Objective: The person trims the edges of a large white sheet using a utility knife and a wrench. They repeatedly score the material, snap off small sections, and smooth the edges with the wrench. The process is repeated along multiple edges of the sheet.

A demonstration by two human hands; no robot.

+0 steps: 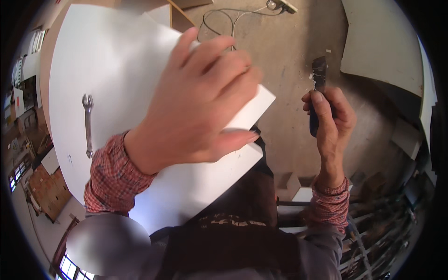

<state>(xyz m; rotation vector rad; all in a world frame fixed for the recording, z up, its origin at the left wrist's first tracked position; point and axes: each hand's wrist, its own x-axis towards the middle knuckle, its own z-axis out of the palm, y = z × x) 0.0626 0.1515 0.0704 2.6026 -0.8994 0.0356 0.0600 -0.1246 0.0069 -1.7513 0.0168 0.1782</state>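
Observation:
My left hand (pixel 200 102) is over the white board (pixel 112 60), palm down, a little blurred. Its fingers are apart and slightly bent, with the thumb stretched out to the right. A white corner (pixel 261 102) shows beyond the fingers; whether it belongs to the same board or a separate piece, I cannot tell. On the right, my right hand (pixel 331 114) grips a dark scraper-like tool (pixel 319 72), its flat end up and flecked with white bits. The tool is held clear of the board, above the floor. A metal wrench (pixel 87 126) lies on the board's left part.
A grey cable (pixel 233 21) loops across the brown floor (pixel 284 51) to a power strip (pixel 284 5). Another pale panel (pixel 382 42) stands at the far right. Dark metal racks (pixel 373 238) are at the lower right, and brown boxes (pixel 46 193) at the left.

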